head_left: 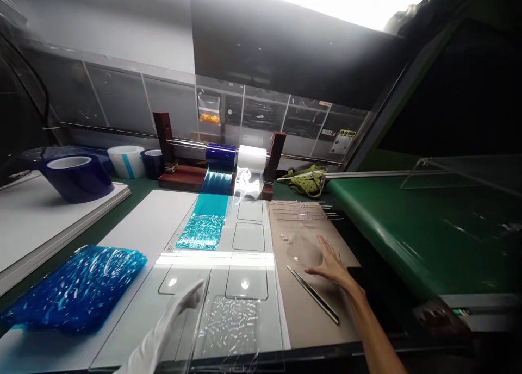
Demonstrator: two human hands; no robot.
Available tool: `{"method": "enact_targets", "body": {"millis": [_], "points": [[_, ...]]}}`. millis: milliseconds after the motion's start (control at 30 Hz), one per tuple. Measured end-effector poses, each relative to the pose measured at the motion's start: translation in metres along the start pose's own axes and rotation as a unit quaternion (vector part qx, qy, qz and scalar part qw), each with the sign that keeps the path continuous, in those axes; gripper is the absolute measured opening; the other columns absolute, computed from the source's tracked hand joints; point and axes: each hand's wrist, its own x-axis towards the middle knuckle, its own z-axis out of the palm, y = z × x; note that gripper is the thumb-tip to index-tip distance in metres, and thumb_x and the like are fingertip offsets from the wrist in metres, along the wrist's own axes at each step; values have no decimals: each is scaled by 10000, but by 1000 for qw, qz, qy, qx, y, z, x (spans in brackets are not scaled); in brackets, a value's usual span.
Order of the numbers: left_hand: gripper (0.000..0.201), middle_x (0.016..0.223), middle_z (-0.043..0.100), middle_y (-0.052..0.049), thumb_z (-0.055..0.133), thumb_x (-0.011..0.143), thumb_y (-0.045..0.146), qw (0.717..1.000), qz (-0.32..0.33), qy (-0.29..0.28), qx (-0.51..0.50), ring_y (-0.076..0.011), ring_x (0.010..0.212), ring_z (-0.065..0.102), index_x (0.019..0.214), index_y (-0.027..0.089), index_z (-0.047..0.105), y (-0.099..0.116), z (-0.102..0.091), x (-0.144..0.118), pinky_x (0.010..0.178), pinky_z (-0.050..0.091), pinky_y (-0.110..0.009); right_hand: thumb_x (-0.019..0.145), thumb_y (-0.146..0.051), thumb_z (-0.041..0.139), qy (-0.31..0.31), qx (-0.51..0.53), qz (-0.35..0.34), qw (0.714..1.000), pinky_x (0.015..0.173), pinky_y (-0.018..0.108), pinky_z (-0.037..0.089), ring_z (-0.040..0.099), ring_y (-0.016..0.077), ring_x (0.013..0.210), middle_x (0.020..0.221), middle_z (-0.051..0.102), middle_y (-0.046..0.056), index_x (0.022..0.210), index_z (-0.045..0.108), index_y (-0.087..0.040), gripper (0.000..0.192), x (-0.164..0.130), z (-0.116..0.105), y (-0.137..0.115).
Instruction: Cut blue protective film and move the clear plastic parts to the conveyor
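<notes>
While the gloved left hand [191, 298] has its fingers drawn together on the left edge of a clear pane [199, 322], the bare right hand [330, 265] is spread, fingers apart and gripping nothing, over the board [299, 330] to the right. The pane is at the near side of the mat [130, 322]; whether it touches the mat, I cannot tell. A rippled clear patch [232, 322] shows there, on the pane or under it.

The work looks partway through: a blue strip [207, 216] is drawn off the blue roll [221, 155] onto the mat's far part, but seems uncut. The white roll [252, 157] has a loose, crumpled end. The pane seems not yet laid in place, and the slim tool [314, 295] lies unused on the board, near the right hand.
</notes>
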Motion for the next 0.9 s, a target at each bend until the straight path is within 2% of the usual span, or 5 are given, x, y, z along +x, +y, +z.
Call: {"method": "enact_targets", "body": {"millis": [133, 300, 467, 700, 900], "points": [[372, 1133, 602, -79, 524, 896, 422, 998, -30, -49, -40, -196, 964, 605, 1167, 168, 550, 8, 18, -1, 823, 530, -401, 893, -412, 472, 15, -15, -20, 1000, 917, 453, 385, 572, 279, 1050, 1101, 611, 98, 991, 626, -229, 259, -27, 14, -21], [324, 926, 643, -54, 500, 879, 437, 992, -54, -89, -74, -210, 875, 636, 1067, 199, 616, 19, 29, -1, 803, 547, -400, 938, -300, 372, 37, 2, -6, 999, 782, 410, 422, 572, 265, 870, 911, 597, 128, 832, 561, -174, 251, -52, 36, -56], [318, 954, 637, -42, 464, 845, 393, 989, -59, -90, -105, -257, 955, 631, 1087, 276, 634, 23, 28, -3, 911, 513, -438, 1005, -365, 217, -26, 140, -68, 987, 602, 259, 449, 552, 147, 604, 711, 564, -1, 996, 514, -204, 338, -103, 9, -98], [423, 1040, 630, -49, 522, 779, 382, 984, -45, -102, -139, -266, 997, 610, 1183, 283, 595, 32, 28, -13, 971, 477, -474, 967, -509, 290, -180, 422, -157, 874, 598, 232, 415, 510, 118, 611, 693, 537, 2, 819, 548, -211, 421, -181, -10, -168], [449, 1061, 621, -53, 525, 774, 394, 982, -42, -108, -149, -274, 1019, 593, 1201, 274, 592, 36, 22, -19, 993, 457, -506, 493, -845, 622, -207, 451, -119, 860, 389, 194, 227, 346, 60, 486, 597, 427, -59, 657, 398, -217, 687, -179, 15, -183]]}}
